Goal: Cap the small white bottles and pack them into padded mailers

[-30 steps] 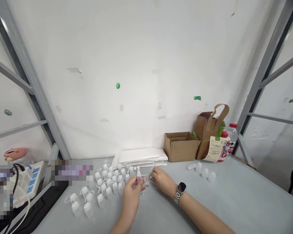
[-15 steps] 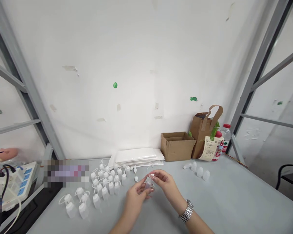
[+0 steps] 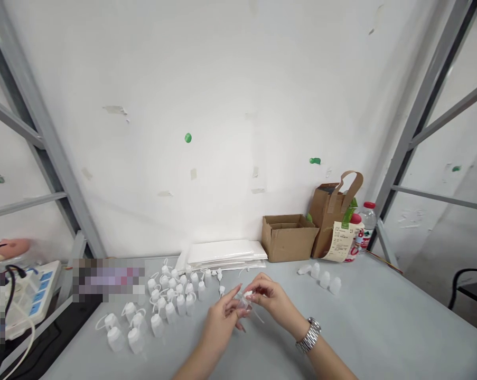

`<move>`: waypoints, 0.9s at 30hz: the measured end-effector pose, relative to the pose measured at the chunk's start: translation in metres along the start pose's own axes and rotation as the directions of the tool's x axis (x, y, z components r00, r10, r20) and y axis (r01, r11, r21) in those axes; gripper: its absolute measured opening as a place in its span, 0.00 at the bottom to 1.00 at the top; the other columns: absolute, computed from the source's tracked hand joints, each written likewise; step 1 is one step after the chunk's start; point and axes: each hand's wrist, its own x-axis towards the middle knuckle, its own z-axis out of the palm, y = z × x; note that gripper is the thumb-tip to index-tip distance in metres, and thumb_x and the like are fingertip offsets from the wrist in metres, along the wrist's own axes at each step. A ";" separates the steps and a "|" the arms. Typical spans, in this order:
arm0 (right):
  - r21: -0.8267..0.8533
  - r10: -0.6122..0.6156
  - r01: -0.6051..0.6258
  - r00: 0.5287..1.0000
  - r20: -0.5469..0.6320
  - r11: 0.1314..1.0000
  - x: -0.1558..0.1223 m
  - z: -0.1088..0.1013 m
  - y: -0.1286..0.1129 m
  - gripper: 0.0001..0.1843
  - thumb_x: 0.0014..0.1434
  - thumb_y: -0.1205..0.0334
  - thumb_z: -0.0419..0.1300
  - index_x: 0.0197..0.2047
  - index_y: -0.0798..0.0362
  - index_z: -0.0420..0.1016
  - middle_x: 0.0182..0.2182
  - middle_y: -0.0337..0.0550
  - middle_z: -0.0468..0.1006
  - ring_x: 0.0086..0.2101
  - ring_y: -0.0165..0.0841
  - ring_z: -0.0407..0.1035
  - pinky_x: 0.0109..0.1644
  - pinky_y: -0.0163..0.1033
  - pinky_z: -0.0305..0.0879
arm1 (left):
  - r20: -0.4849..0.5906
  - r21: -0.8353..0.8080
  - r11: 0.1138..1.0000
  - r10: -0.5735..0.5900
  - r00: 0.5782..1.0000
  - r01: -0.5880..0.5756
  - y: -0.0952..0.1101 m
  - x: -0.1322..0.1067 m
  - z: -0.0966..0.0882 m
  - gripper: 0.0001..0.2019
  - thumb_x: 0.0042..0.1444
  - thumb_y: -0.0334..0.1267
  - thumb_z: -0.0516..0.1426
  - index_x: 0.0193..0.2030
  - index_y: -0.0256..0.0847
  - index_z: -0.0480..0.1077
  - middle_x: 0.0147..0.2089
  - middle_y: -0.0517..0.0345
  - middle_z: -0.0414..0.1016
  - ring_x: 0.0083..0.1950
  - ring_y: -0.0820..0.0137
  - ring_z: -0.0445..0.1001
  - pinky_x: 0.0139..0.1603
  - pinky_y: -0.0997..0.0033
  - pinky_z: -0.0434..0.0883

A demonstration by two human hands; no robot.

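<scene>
My left hand (image 3: 221, 319) is closed round a small translucent plastic bottle (image 3: 243, 304), mostly covered by the fingers. The fingertips of my right hand (image 3: 270, 296) pinch the white cap (image 3: 248, 295) at the bottle's mouth. A thin white strap (image 3: 258, 316) hangs below the right fingers. To the left stand several small bottles with white caps and looped straps (image 3: 158, 324). Small white cap pieces (image 3: 221, 290) lie just beyond my left hand. On the right are several translucent bottles with no caps visible (image 3: 324, 279), one lying on its side.
White flat sheets or envelopes (image 3: 222, 253) are stacked against the wall, beside an open cardboard box (image 3: 289, 244). A brown paper bag (image 3: 323, 232) and a red-capped bottle (image 3: 367, 221) stand at the back right. A power strip (image 3: 44, 293) with cables is at the far left.
My right hand has tilted and shifted slightly at the bottle's top. The strap now hangs down toward the lower right. The bottle remains in my left hand.
</scene>
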 end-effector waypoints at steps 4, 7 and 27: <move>-0.002 -0.025 0.025 0.997 0.077 1.000 -0.001 -0.007 -0.001 0.13 0.52 0.50 0.61 0.31 0.51 0.77 0.29 0.39 0.69 0.32 0.31 0.65 0.39 0.37 0.64 | 0.069 0.024 1.000 -0.022 0.997 0.021 0.000 0.001 0.000 0.36 0.38 0.34 0.60 0.59 0.35 0.61 0.28 0.58 0.75 0.30 0.67 0.73 0.24 0.72 0.69; 0.043 -0.033 0.027 0.991 0.128 0.999 -0.001 -0.014 -0.003 0.12 0.52 0.51 0.61 0.31 0.50 0.77 0.29 0.38 0.69 0.32 0.31 0.66 0.38 0.36 0.64 | 0.135 0.021 0.999 -0.028 0.990 0.026 0.004 -0.002 0.001 0.39 0.39 0.35 0.59 0.62 0.35 0.57 0.26 0.59 0.74 0.30 0.68 0.73 0.24 0.73 0.68; -0.179 0.059 -0.049 0.997 0.053 0.983 -0.007 0.004 0.001 0.08 0.56 0.57 0.56 0.33 0.52 0.71 0.24 0.36 0.72 0.26 0.30 0.66 0.34 0.35 0.63 | 0.046 0.431 0.891 0.140 0.989 -0.146 -0.002 -0.001 -0.009 0.29 0.47 0.33 0.53 0.59 0.46 0.61 0.38 0.57 0.74 0.30 0.71 0.71 0.34 0.72 0.69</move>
